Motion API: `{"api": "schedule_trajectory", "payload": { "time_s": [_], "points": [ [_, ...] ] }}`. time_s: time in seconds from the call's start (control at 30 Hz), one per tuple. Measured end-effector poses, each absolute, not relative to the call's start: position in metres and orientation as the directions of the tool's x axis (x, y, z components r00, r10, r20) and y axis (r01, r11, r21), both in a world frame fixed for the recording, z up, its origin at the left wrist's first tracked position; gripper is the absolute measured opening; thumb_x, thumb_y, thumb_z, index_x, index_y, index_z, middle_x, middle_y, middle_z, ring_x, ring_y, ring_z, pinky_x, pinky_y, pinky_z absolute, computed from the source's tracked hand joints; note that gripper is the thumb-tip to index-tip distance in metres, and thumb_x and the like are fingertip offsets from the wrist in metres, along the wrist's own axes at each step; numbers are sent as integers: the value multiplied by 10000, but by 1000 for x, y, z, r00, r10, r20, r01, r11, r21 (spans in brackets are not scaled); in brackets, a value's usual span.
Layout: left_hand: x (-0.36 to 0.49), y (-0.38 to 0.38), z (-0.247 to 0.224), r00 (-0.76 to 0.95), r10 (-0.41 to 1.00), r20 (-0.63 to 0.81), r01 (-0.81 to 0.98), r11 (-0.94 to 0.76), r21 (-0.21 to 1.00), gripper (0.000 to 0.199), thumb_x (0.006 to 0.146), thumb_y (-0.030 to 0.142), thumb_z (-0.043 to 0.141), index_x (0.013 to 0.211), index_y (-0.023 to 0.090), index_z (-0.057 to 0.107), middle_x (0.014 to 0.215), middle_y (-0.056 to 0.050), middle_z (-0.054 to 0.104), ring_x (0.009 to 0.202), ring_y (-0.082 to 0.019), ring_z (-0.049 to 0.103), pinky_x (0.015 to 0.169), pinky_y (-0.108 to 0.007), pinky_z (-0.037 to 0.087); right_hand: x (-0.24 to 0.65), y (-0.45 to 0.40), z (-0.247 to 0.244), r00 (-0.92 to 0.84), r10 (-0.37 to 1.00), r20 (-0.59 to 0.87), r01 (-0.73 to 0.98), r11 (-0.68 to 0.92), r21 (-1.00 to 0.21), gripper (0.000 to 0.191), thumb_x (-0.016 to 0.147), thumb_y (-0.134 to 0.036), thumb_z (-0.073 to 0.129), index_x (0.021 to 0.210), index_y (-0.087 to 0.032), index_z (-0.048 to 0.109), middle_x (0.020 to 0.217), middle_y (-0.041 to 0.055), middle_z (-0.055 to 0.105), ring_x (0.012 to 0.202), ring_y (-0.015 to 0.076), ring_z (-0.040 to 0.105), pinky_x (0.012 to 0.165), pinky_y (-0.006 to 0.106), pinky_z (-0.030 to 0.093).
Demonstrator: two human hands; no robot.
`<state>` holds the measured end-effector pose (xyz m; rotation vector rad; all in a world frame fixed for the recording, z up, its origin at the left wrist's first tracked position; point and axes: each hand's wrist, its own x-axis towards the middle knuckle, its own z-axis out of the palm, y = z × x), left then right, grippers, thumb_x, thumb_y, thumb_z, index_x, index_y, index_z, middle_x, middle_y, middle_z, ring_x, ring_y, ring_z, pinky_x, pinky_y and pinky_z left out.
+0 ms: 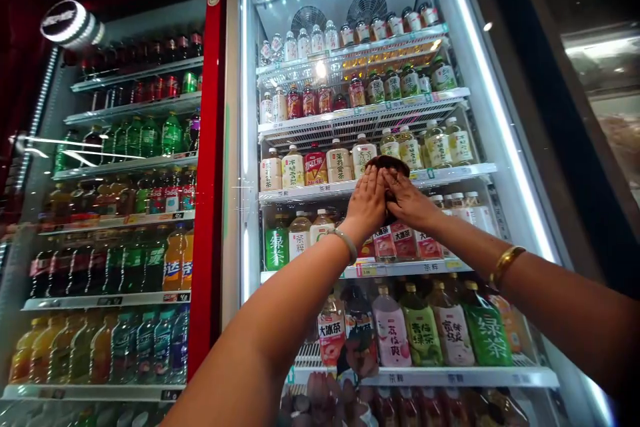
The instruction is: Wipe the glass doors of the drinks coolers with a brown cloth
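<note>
My left hand (367, 197) and my right hand (407, 200) are raised side by side in front of the glass-door drinks cooler (235, 167), their fingers pointing up. Both press on a bunched dark brown cloth (387, 162), which shows above the fingertips and between the hands. Its lower part is hidden by them. A pale bangle (345, 243) circles my left wrist, and a gold bangle (506, 265) my right forearm. Behind the hands stand bottled teas, among them a row with cream labels (337, 161).
To the left stands a second cooler with a red frame (207, 147), stocked with soda and juice bottles. White shelves (295, 195) cross the lit cooler. Reflections show on the glass low down. At the right edge there is another lit display, blurred.
</note>
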<state>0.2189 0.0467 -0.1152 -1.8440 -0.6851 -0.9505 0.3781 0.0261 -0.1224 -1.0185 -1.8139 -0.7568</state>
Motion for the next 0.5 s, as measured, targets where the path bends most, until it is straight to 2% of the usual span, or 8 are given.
{"api": "schedule_trajectory", "payload": {
  "time_s": [0.07,0.13,0.2,0.27,0.33,0.4,0.5],
  "points": [
    [217,46,-123,551,48,833,774,-403,-488,810,960,359,562,1595,-52,272,1698,-310,233,1605,-394,223,1312,-500,247,383,16,-128,-280,366,887,865,497,67,843,894,-284,480,1677,-269,168,1730,44,252,1605,292,243,1321,573,242],
    [218,46,-121,550,20,835,779,-372,-505,866,938,452,621,1608,11,295,1670,-301,317,1576,-416,294,1295,-540,264,390,7,-133,-245,379,892,846,533,6,853,887,-266,470,1676,-304,150,1731,24,242,1606,276,240,1312,591,246],
    [223,45,-111,552,-8,834,778,-353,-519,871,917,496,656,1615,90,327,1610,-273,435,1529,-416,387,1278,-571,281,397,1,-148,-131,372,919,829,550,-104,812,916,-287,448,1674,-307,159,1738,26,213,1614,279,206,1300,611,259],
    [231,45,-99,551,-19,834,779,-345,-523,859,889,496,696,1592,115,381,1569,-257,492,1495,-417,432,1266,-587,295,403,-2,-169,-12,330,944,840,515,-170,755,957,-342,438,1669,-304,192,1742,32,194,1620,290,180,1295,624,265],
    [241,46,-91,539,-29,842,784,-349,-513,810,870,472,715,1543,105,450,1607,-246,452,1526,-409,385,1278,-581,279,407,-3,-186,24,290,957,889,432,-153,714,985,-374,427,1663,-295,217,1744,39,186,1624,298,160,1297,654,227],
    [249,48,-88,529,-65,846,774,-373,-512,700,881,447,693,1466,101,527,1645,-215,413,1567,-372,322,1307,-547,242,409,-1,-186,-7,268,964,936,340,-88,677,1008,-368,391,1658,-249,242,1740,58,190,1627,298,146,1305,670,167],
    [254,51,-93,527,-109,843,747,-413,-520,562,905,405,645,1368,90,591,1576,-197,510,1525,-315,396,1318,-481,239,412,4,-155,-129,201,971,958,279,69,626,1038,-337,303,1646,-193,274,1733,72,207,1626,269,169,1327,619,138]
  ]
}}
